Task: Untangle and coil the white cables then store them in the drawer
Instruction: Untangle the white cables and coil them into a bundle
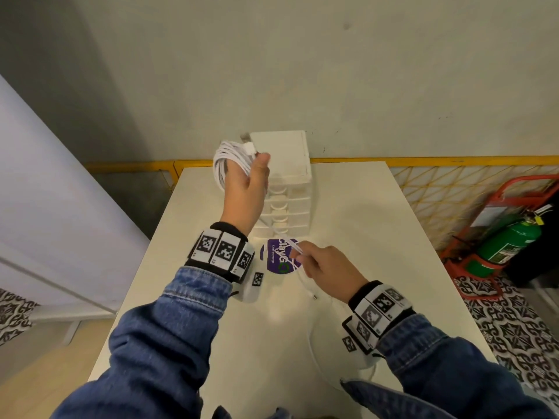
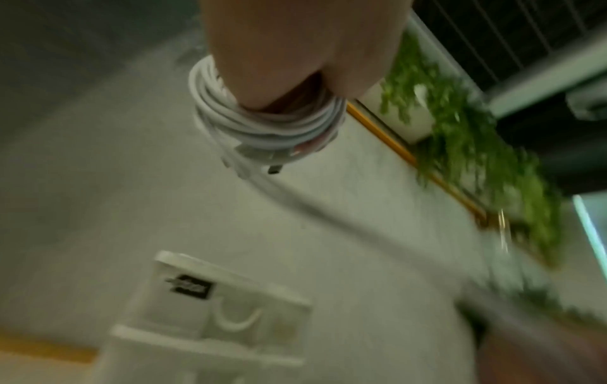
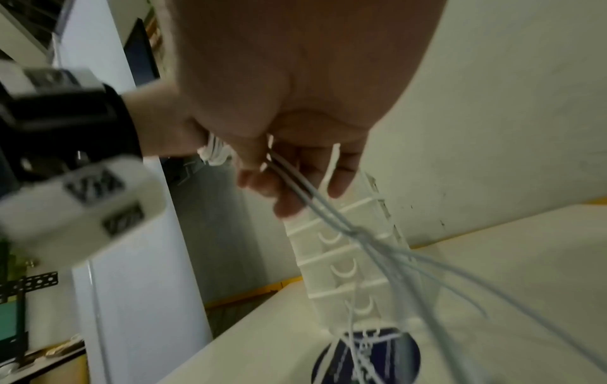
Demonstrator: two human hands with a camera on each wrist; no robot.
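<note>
White table [image 1: 348, 207] with drawer unit [image 1: 282, 164] meets a grey wall [image 1: 302, 71].

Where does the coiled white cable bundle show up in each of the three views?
Head: the coiled cable is upper centre-left, gripped by the raised left hand, beside the top of the drawer unit.
Left wrist: the coil is upper centre, wrapped round the fingers.
Right wrist: a small part peeks out at centre-left, beside the left hand.
Shared landmark: the white drawer unit.
</note>
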